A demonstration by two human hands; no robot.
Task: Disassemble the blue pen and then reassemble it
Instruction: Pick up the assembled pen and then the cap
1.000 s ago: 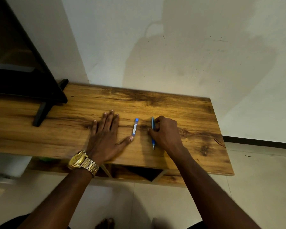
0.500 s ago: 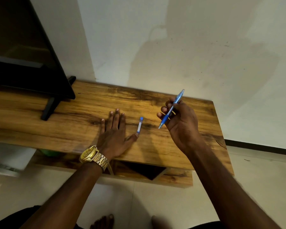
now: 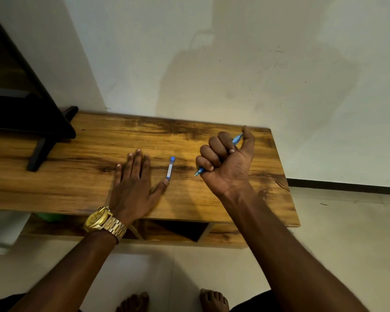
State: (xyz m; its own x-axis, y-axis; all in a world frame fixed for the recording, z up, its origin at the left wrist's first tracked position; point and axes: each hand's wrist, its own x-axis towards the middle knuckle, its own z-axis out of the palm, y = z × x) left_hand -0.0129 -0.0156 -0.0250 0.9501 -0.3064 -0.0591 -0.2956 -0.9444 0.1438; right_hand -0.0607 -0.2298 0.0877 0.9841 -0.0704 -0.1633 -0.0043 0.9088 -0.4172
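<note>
My right hand (image 3: 226,164) is raised above the wooden table (image 3: 77,176), palm toward me, fist closed around the blue pen (image 3: 236,139). The pen's tip pokes out at the lower left of the fist and its other end shows by the thumb. My left hand (image 3: 133,183) lies flat on the table, fingers spread, a gold watch on the wrist. Its thumb tip sits just below a small blue and white tube (image 3: 170,167) that lies on the wood between the two hands.
A black TV (image 3: 20,104) on a black stand foot (image 3: 41,152) occupies the table's left part. A white wall rises behind. The table's right end and front edge drop to a tiled floor. Open shelf compartments show below the tabletop, and my bare feet are at the bottom.
My right hand picked the blue pen up off the table, lifted it and closed into a fist around it. The left hand and small tube stayed put.
</note>
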